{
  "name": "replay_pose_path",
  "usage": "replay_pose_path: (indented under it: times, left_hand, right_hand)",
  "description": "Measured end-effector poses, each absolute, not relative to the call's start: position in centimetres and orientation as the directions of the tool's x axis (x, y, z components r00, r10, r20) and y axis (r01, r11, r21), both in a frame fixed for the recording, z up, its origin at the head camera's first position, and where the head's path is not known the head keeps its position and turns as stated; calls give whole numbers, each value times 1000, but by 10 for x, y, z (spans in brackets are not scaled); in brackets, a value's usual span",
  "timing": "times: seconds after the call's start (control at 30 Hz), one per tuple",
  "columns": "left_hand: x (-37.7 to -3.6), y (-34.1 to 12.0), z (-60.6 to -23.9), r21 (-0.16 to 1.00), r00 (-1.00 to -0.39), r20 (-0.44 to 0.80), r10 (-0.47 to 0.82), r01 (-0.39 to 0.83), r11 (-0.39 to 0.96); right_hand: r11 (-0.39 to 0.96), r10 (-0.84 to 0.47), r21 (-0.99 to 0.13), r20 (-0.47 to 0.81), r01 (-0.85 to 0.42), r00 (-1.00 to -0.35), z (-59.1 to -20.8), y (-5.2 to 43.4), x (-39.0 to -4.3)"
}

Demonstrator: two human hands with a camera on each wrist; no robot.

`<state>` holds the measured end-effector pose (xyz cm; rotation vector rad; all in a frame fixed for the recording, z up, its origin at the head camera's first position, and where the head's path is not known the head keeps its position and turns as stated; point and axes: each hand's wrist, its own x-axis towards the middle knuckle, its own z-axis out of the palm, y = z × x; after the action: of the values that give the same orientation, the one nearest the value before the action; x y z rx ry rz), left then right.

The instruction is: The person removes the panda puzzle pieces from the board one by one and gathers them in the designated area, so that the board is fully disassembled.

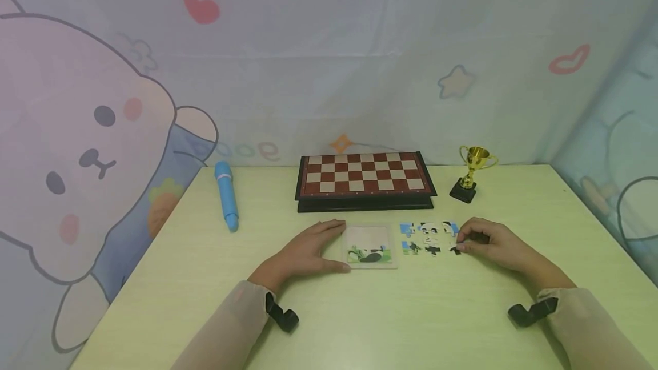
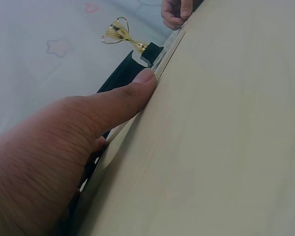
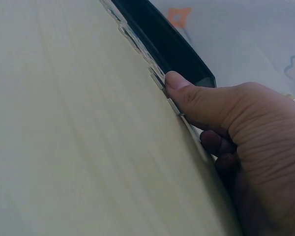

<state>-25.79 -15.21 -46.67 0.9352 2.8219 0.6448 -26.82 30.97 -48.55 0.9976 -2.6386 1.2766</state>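
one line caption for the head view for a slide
Left hand steadies a puzzle tray while the right hand pinches a loose piece.

Shiny gold trophy [image 1: 476,159], matt table [image 1: 411,313]

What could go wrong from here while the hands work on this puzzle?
The loose pieces lie close together beside the right hand, which pinches one at the cluster's right edge; lifting it could nudge its neighbours out of place. The left hand only rests against the puzzle tray, so the tray may slide when a piece is pressed in. The small trophy stands just behind the pieces and could tip if the hand swings back.
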Motion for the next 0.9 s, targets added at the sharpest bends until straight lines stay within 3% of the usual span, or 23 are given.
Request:
replay_pose_path:
  times: [0.57, 0.9]
  left_hand:
    - [-260, -152, -468, 429, -802, 43, 596, 554, 714]
    - [-260, -153, -468, 420, -802, 42, 595, 555, 718]
  right_hand:
    - [581, -379, -679, 261, -448, -888, -472, 302, -260]
    - [468, -484, -656, 370, -592, -793, -460, 267, -266]
